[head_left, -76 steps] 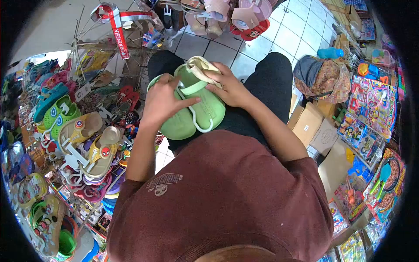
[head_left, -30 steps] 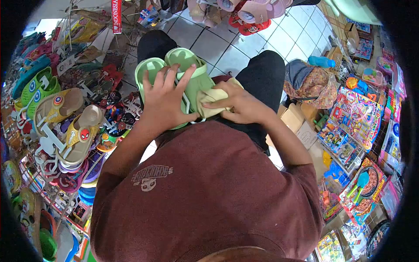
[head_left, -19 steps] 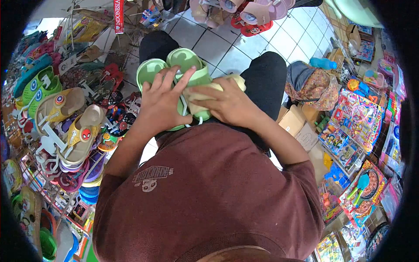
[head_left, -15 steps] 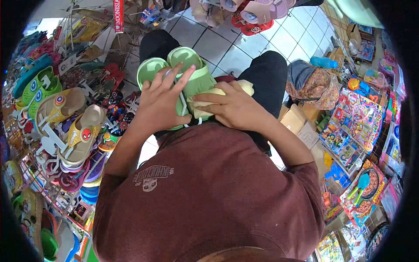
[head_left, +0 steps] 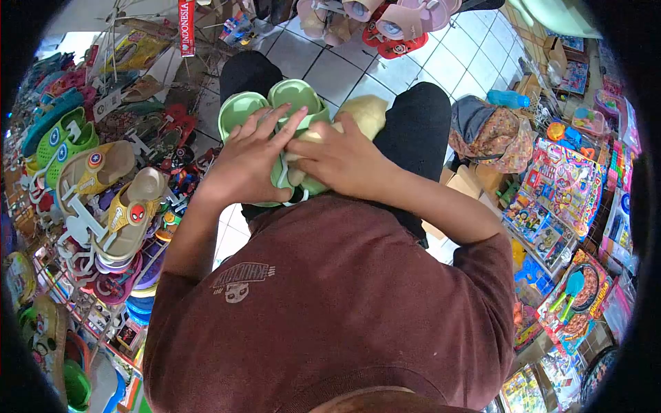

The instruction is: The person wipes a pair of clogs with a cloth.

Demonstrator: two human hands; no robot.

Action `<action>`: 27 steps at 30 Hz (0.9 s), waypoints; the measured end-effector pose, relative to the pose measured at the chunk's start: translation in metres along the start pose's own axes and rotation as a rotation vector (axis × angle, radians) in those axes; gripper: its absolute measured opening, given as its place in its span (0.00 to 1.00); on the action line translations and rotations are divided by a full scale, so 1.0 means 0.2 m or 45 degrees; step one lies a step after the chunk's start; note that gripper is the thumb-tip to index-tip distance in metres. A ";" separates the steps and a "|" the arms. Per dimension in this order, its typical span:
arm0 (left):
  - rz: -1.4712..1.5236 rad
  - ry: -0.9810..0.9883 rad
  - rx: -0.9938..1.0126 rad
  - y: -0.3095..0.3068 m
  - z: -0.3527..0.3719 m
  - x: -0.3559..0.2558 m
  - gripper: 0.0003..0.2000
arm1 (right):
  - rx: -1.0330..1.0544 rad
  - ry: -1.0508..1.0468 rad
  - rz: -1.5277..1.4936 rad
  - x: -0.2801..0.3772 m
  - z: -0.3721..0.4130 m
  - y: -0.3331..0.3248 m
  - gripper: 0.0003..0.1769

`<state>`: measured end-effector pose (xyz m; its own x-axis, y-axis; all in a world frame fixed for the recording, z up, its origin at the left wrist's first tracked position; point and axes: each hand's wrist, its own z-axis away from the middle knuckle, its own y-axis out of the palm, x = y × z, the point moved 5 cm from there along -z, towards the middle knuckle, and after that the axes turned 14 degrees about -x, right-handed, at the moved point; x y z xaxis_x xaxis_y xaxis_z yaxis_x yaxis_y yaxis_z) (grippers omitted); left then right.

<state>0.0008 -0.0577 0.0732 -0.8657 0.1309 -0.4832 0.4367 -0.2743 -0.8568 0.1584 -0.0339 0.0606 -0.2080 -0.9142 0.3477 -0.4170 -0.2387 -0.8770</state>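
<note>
A pair of light green slide sandals (head_left: 241,110) rests side by side on my lap, joined by a white plastic hanger piece (head_left: 283,171). My left hand (head_left: 249,151) lies across the pair, fingers over the straps and thumb at the near end, holding it. Bunched under the fingers of my right hand (head_left: 351,157) is a pale yellow cloth (head_left: 363,113), pressed against the right sandal. Part of the cloth sticks out beyond that hand. The hands cover much of the sandals' middle.
Racks of children's sandals (head_left: 96,172) crowd the left side. Toy packs (head_left: 564,179) line the right, near a patterned bag (head_left: 499,138) and a cardboard box (head_left: 468,184). Pink sandals (head_left: 406,20) hang ahead, above white floor tiles (head_left: 337,72).
My right hand has slid left and slightly up over the right sandal, and the cloth has shifted with more of it showing above the hand. My left hand stays nearly in place.
</note>
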 end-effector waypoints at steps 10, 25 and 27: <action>-0.069 -0.004 0.098 -0.03 -0.03 -0.02 0.60 | 0.327 0.103 -0.616 -0.03 0.10 -0.08 0.19; -0.069 -0.030 -0.563 0.05 -0.03 0.01 0.17 | 0.009 0.414 -1.249 -0.25 0.42 -0.03 0.25; 0.026 -0.125 -0.423 0.03 -0.05 0.09 0.16 | 0.130 1.007 -1.529 -0.36 0.43 -0.02 0.24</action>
<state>-0.0093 -0.0473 0.0589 -0.8682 0.0314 -0.4952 0.4961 0.0511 -0.8667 0.2514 0.0050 0.0097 -0.2242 0.2620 0.9387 -0.6323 -0.7721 0.0645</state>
